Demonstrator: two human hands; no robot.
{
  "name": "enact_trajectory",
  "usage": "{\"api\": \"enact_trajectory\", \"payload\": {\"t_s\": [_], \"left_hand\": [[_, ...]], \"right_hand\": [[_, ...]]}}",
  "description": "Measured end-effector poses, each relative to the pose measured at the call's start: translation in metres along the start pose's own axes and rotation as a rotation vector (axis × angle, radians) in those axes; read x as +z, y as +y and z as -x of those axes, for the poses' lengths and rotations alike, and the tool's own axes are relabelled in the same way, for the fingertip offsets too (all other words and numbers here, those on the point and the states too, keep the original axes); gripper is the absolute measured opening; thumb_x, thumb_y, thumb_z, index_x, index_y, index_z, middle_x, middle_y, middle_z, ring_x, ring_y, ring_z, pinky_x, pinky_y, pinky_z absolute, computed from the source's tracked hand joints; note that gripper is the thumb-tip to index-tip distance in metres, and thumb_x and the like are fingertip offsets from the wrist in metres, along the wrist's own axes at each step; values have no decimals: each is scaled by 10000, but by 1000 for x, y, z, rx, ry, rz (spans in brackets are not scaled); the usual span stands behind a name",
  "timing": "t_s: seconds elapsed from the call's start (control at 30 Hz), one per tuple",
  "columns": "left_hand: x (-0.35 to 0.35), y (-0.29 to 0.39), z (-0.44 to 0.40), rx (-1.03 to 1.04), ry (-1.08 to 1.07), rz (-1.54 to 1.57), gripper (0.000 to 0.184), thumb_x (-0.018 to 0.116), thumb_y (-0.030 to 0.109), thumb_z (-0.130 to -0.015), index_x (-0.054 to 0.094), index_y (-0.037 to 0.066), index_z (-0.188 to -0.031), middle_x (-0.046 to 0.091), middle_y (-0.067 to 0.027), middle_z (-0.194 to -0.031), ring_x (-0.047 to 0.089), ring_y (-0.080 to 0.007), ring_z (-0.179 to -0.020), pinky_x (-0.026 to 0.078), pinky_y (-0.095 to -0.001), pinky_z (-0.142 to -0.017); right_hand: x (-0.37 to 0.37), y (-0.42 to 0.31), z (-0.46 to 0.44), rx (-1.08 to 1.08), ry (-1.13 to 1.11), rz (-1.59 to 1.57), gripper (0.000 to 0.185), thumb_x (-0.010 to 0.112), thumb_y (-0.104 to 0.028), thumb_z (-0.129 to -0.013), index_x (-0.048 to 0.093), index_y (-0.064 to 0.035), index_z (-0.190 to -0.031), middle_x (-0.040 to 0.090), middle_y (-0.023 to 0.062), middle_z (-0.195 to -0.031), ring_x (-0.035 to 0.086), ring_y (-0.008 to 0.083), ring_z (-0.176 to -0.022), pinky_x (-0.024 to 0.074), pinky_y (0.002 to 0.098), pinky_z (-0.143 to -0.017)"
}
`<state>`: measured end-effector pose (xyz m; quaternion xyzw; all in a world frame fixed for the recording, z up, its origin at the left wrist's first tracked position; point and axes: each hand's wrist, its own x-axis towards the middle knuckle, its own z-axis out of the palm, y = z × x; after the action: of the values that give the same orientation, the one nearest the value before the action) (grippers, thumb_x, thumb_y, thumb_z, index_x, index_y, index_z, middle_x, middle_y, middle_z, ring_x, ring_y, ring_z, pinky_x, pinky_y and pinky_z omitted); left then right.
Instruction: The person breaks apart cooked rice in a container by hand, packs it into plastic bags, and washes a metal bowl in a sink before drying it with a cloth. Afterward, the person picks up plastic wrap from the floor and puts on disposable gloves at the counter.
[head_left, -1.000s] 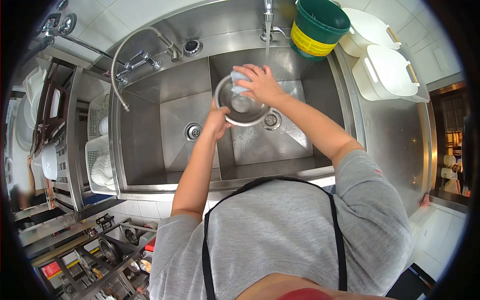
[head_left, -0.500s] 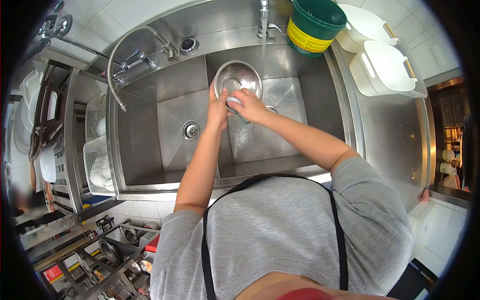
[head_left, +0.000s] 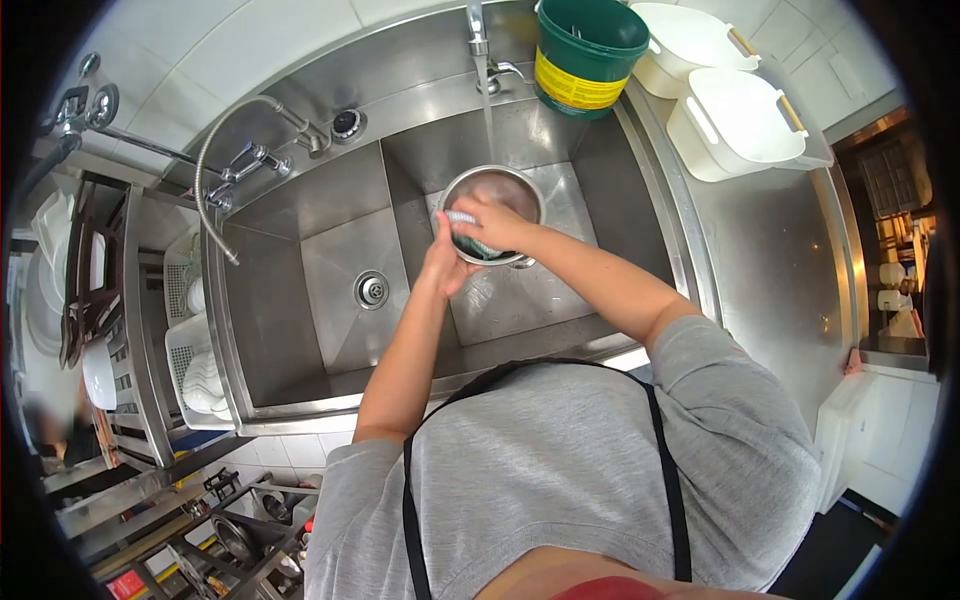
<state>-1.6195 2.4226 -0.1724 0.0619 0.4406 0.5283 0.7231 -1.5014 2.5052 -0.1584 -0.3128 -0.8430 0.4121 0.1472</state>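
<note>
A round stainless steel bowl is held over the right sink basin, its opening facing up toward me. My left hand grips its near-left rim, thumb on the edge and fingers underneath. Inside the bowl, my right hand is closed on a scrubbing sponge that shows whitish near the fingers. Something green lies beneath the hand against the bowl's near wall, perhaps part of the sponge. Water runs from the tap down toward the bowl's far rim.
The left basin has a drain and a hose faucet behind it. A green bucket and white tubs stand at the back right. White baskets with dishes sit left, beside a metal rack.
The bowl and both hands have moved rightward and nearer within the right basin, bringing the bowl's far rim close under the water stream. The view has shifted slightly.
</note>
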Motion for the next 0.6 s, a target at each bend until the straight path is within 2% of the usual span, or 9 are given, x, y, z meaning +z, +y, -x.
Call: {"api": "enact_trajectory", "payload": {"t_s": [0.07,0.13,0.2,0.27,0.3,0.4,0.47,0.53,0.6], "left_hand": [[-6,3,-4,-50,-9,-5,640,278,575,-895,290,92,-1315,465,-170,-1243,554,-319,-1047,511,-471,-803],[10,-5,4,100,64,-257,672,287,594,-884,231,102,-1339,462,-164,-1247,540,-316,-1071,511,-452,-808],[25,-10,1,60,121,-274,658,280,578,-894,196,108,-1346,455,-159,-1253,531,-309,-1085,507,-448,-814],[29,-11,-9,61,54,-192,619,265,548,-912,214,100,-1336,452,-164,-1252,532,-316,-1083,503,-462,-813],[28,-10,-11,57,54,-190,619,265,548,-912,214,100,-1336,452,-164,-1252,532,-316,-1083,503,-462,-813],[20,7,-15,-19,73,-122,573,250,513,-925,190,130,-1347,375,-132,-1329,464,-296,-1162,450,-502,-905],[26,0,-7,22,92,-169,562,239,518,-923,185,157,-1351,373,-129,-1334,466,-293,-1162,461,-495,-893],[32,-11,-9,88,168,-279,649,233,564,-906,175,87,-1342,426,-144,-1286,517,-329,-1096,500,-492,-803],[29,-10,-16,66,127,-253,648,249,566,-903,171,105,-1352,410,-150,-1303,460,-331,-1164,472,-519,-837]], "right_hand": [[-4,14,2,-121,-114,-25,287,524,-288,-838,550,-90,-1044,561,199,-1066,556,329,-978,420,430,-834],[-23,14,11,-60,-362,475,305,489,-304,-853,551,-66,-1033,613,194,-960,592,324,-901,440,459,-796],[-23,27,-4,121,-305,494,305,457,-312,-866,558,-55,-995,628,175,-907,611,339,-825,461,474,-722],[-24,29,-11,132,84,407,285,440,-291,-869,561,-53,-969,623,193,-905,607,364,-807,463,481,-693],[-17,18,-14,244,120,266,293,418,-287,-876,576,-46,-932,619,212,-887,597,381,-816,458,485,-702],[-15,11,-9,34,-258,348,336,414,-317,-875,606,-43,-848,625,202,-887,596,382,-836,463,483,-702],[-38,22,-14,53,-315,513,330,418,-321,-870,598,-45,-886,627,198,-893,595,378,-855,464,480,-722],[-36,29,-18,66,-374,687,331,422,-325,-866,590,-46,-924,628,193,-899,595,374,-875,465,476,-741],[-23,28,-26,46,153,428,356,415,-352,-872,556,-51,-998,627,195,-909,592,367,-901,462,475,-762]]}}
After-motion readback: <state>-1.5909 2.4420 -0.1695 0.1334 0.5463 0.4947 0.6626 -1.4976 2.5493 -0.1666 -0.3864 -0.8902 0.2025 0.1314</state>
